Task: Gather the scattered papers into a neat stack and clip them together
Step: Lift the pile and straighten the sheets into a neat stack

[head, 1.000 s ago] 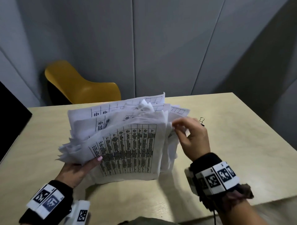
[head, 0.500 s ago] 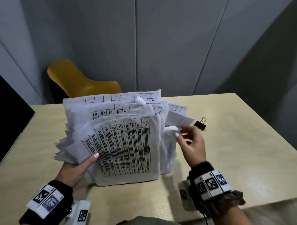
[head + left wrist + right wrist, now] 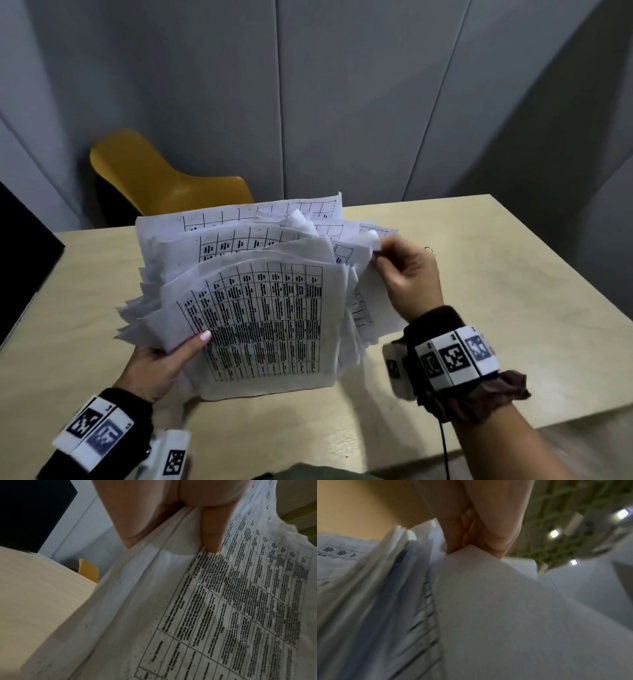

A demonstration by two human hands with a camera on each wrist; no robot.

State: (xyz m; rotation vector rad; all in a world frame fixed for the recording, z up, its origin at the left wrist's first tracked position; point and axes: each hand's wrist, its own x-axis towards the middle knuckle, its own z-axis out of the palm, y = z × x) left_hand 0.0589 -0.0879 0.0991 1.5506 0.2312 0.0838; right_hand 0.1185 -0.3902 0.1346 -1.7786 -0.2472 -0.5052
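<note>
A ragged bundle of printed papers [image 3: 263,318] stands on its lower edge on the pale wooden table [image 3: 513,274], its sheets fanned and uneven. My left hand [image 3: 164,359] grips the bundle's left side, thumb [image 3: 211,534] pressed on the front table-printed sheet [image 3: 223,608]. My right hand [image 3: 404,270] pinches the top corner of one sheet [image 3: 488,595] at the bundle's right side. Only a wire loop of the binder clip [image 3: 428,249] shows behind my right hand.
A yellow chair [image 3: 164,178] stands behind the table's far left edge. A black screen [image 3: 20,260] sits at the left. Grey wall panels [image 3: 342,96] close the back. The table's near edge runs just in front of my wrists.
My right hand has risen and taken hold of a sheet corner, now covering the binder clip. The bundle stands taller and more upright. My left hand has kept its hold.
</note>
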